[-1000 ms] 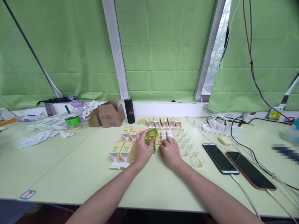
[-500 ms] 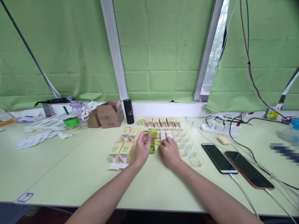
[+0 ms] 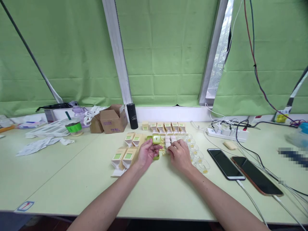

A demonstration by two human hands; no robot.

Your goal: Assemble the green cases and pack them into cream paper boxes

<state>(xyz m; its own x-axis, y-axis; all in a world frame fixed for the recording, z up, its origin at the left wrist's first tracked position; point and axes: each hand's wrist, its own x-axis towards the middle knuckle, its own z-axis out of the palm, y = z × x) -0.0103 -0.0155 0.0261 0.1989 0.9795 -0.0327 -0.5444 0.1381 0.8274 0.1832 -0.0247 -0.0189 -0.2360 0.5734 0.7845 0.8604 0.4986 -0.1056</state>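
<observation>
A small lime-green case [image 3: 156,139] with a pale square on its face is gripped in my left hand [image 3: 146,154], just above the table. Other green cases [image 3: 156,157] lie beneath and behind that hand, partly covered. To its right is a column of small yellow pieces [image 3: 162,144]. My right hand [image 3: 180,154] has its fingers pinched together at the near end of the pale pinkish-white blocks [image 3: 167,140], on one of them. Beside this hand are rows of clear plastic shells [image 3: 203,166] with yellow spots, partly hidden by it.
Open cartons with green labels [image 3: 128,156] stand left of my hands, more cartons [image 3: 168,127] behind. Two phones [image 3: 226,163] on cables and a power strip [image 3: 227,134] are at right. A black bottle [image 3: 132,116], cardboard box [image 3: 113,119] and drink cup [image 3: 74,126] stand at back left.
My right hand has moved from the yellow pieces slightly right to the white blocks. My left hand has turned the green case so its pale square faces me.
</observation>
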